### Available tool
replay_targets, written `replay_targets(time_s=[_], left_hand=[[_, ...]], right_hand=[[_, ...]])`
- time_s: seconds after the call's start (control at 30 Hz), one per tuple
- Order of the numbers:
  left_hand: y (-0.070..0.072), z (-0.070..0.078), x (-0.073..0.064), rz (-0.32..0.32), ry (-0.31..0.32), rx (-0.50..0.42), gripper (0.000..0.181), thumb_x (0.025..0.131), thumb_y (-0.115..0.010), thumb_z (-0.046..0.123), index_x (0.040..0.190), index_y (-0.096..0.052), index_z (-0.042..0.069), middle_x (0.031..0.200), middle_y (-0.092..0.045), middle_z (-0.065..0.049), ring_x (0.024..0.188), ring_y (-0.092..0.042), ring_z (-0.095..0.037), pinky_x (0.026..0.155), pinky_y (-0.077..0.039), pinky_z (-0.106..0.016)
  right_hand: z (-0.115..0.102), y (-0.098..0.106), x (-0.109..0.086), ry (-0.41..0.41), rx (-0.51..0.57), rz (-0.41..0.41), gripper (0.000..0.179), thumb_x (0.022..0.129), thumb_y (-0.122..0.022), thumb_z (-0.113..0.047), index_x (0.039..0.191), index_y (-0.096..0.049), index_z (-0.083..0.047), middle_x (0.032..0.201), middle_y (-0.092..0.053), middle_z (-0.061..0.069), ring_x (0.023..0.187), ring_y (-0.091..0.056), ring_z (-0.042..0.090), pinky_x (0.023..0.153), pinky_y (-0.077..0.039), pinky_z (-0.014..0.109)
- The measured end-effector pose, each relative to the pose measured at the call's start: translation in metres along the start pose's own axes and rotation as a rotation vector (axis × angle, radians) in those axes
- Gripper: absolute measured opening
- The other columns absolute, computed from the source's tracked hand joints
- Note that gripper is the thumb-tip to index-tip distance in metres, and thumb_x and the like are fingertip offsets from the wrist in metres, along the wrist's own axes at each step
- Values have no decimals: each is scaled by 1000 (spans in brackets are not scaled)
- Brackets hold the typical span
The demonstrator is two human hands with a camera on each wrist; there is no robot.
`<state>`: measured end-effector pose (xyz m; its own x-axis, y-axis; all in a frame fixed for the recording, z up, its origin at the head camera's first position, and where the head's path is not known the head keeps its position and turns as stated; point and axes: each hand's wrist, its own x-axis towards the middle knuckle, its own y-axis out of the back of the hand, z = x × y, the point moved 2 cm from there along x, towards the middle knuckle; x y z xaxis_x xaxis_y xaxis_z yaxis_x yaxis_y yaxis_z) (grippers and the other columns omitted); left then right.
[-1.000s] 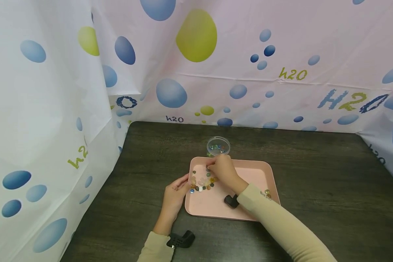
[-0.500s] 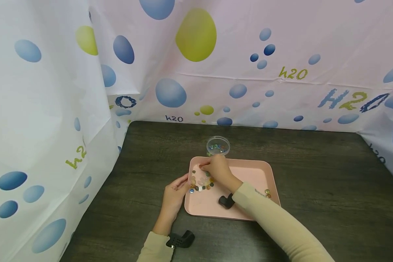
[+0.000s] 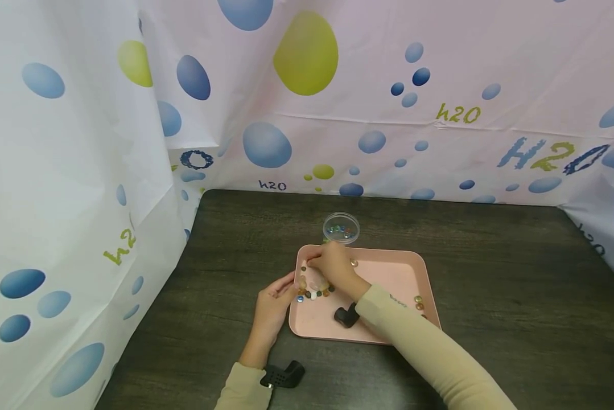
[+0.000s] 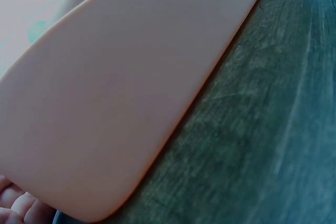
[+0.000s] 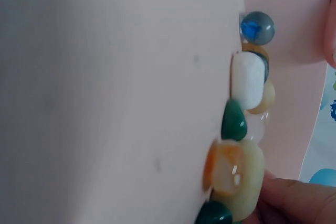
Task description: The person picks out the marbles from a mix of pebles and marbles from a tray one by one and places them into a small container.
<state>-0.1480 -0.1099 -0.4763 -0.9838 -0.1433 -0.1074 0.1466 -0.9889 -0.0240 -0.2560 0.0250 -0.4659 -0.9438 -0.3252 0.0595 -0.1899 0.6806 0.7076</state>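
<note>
My left hand (image 3: 274,302) holds the left rim of a pink tray (image 3: 337,327); its fingers (image 4: 23,205) show at the tray's edge in the left wrist view. My right hand (image 3: 334,266) reaches over the tray's back left part, fingertips pinched together around a small reddish stone they mostly hide. Below it lies a ring-like cluster of small stones. The right wrist view shows a white stone (image 5: 248,80), a green stone (image 5: 233,121), a pale stone with an orange one (image 5: 227,167) before it, and a blue glass marble (image 5: 258,28).
Behind the tray stands a round clear dish (image 3: 341,229) with several coloured glass marbles. A shiny marble (image 3: 354,262) lies by the tray's back wall, and golden marbles (image 3: 418,299) lie at its right side. A patterned curtain (image 3: 307,142) borders the dark table (image 3: 491,273).
My right hand has moved left along the tray's back with the small reddish stone, uncovering a marble by the back wall. The left hand stays at the tray's rim.
</note>
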Motion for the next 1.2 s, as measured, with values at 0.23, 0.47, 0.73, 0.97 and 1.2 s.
replay_targets(time_s=[0.23,0.47,0.73,0.97,1.2], left_hand=[[0,1,0,-4,2,-2,36,90,-60,8,123,-56,-6,123,-58,-22,117,-55,-29,89,-50,-23],[0,-6,3,11,-15,-9,36,89,-61,9,122,-57,-4,123,-59,-21,117,-55,-27,89,-50,-23],[2,-21,9,27,-20,3,38,89,-63,14,124,-58,1,124,-59,-17,116,-56,-24,89,-50,-23],[-1,0,-1,32,-16,32,35,89,-60,8,122,-57,-5,122,-59,-22,115,-56,-28,89,-50,-24],[-2,5,-4,30,-16,27,35,89,-60,7,122,-57,-5,122,-59,-21,116,-56,-27,89,-50,-23]], right_hand=[[2,10,0,-158,146,-68,17,79,-73,-32,88,-77,-18,95,-72,1,86,-63,17,68,-50,25],[0,26,-5,-420,706,-163,28,80,-73,-25,105,-72,-13,103,-71,2,93,-66,12,87,-53,31],[1,56,-5,-413,1195,-188,47,90,-58,-3,133,-44,7,98,-69,4,92,-67,10,90,-49,24],[16,80,-1,-490,1389,-134,54,89,-58,-3,139,-38,1,94,-68,6,87,-68,11,83,-52,18],[32,96,8,-535,1300,-47,51,87,-63,-5,135,-46,-2,93,-70,3,89,-68,11,87,-50,20]])
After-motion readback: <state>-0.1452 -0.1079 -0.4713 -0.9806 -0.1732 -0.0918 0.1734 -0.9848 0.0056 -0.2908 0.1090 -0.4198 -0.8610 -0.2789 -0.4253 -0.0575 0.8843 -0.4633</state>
